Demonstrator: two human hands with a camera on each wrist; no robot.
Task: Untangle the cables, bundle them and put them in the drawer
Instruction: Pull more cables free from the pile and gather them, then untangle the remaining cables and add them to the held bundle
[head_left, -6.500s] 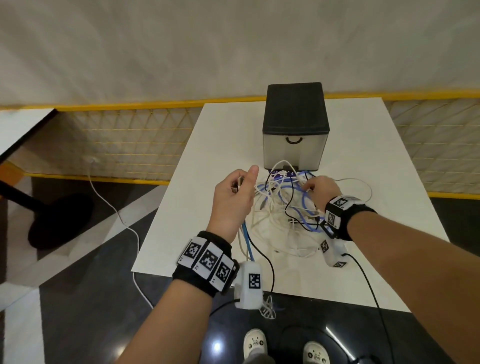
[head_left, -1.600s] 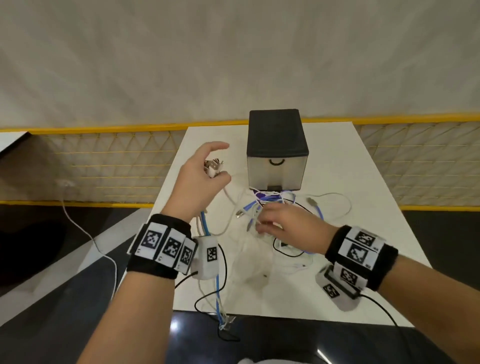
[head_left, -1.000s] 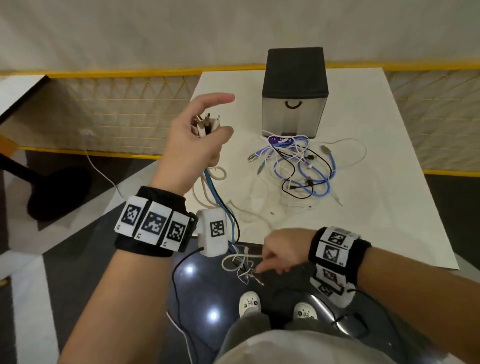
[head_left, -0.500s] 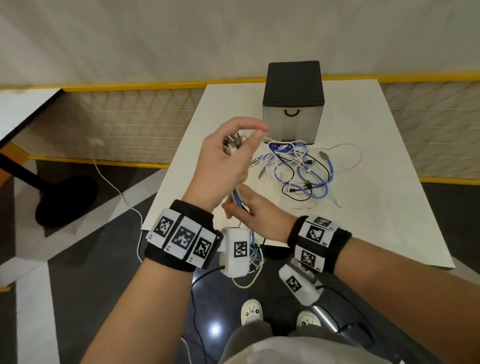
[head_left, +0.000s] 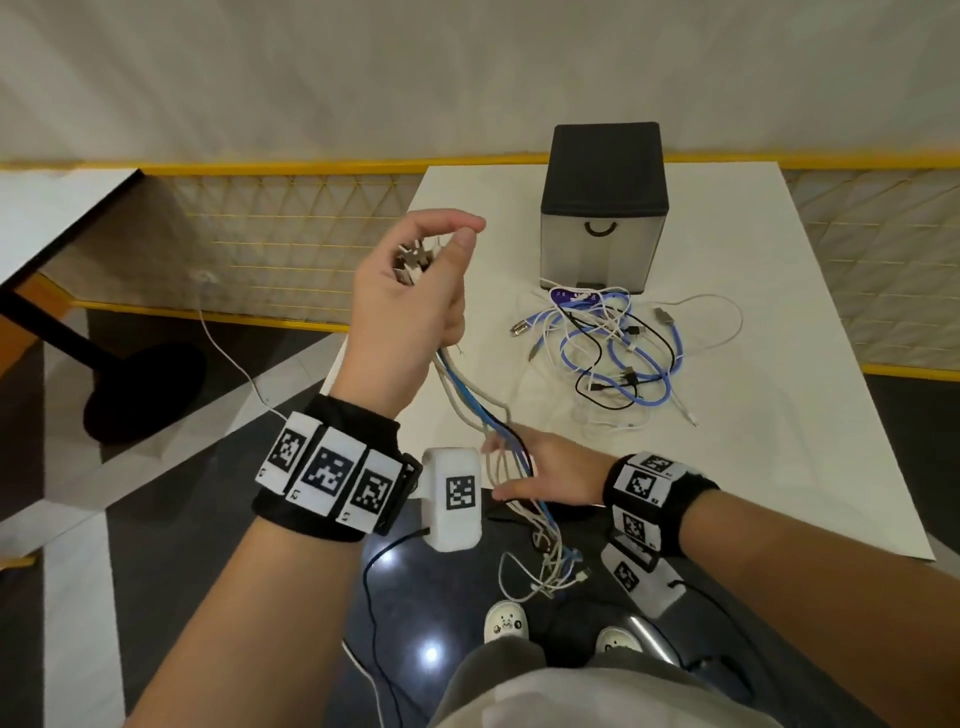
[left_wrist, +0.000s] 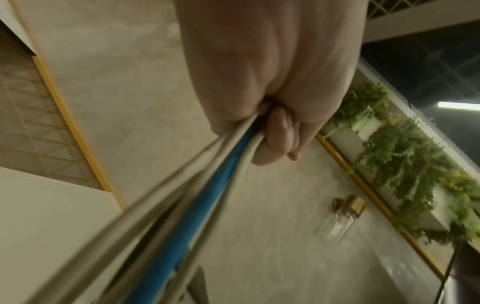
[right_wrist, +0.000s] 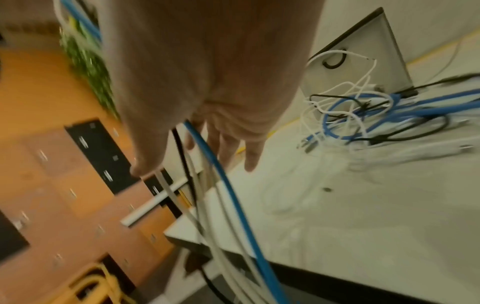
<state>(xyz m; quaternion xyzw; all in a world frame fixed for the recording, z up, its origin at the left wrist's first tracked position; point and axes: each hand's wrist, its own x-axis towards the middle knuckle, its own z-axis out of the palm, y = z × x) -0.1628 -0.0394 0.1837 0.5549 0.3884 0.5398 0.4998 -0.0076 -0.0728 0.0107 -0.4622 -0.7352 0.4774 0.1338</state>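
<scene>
My left hand (head_left: 441, 249) is raised left of the table and grips a bunch of cable ends, their plugs (head_left: 414, 258) sticking out above the fist. In the left wrist view its fingers (left_wrist: 275, 142) curl round white strands and a blue cable (left_wrist: 207, 197). The held cables (head_left: 470, 400) hang down to my right hand (head_left: 500, 470), whose spread, straight fingers (right_wrist: 253, 156) let the strands run between them. Their loose ends (head_left: 553, 566) dangle below the table edge. A tangle of blue, black and white cables (head_left: 615, 353) lies before the closed drawer box (head_left: 602, 208).
The white table (head_left: 779, 441) ends at its front edge just behind my right hand. A yellow mesh fence (head_left: 291, 249) runs behind it, and another table with a black round foot (head_left: 145, 389) stands to the left. My shoes (head_left: 506, 621) are on the dark floor below.
My right hand has slid down the hanging cables from just under the left hand to the table's front edge, fingers now spread. The left hand keeps its grip up high.
</scene>
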